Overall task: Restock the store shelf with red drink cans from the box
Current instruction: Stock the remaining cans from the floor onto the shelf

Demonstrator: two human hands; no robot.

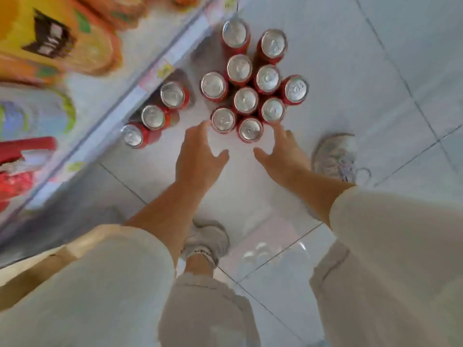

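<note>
On the tiled floor (375,71) beside the shelf (140,88), both hands reach toward the red cans (246,100)
Head view: left hand (198,156) and right hand (283,154) are spread and hold nothing, fingertips flanking the cluster's nearest cans (likely to take one each); three more cans (153,117) stand in a row under the shelf lip, probably stocked already

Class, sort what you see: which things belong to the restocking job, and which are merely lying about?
Job: shelf; three cans beside it; cluster of red cans; left hand; right hand.
Lying about: snack bags; the person's shoes.
</note>
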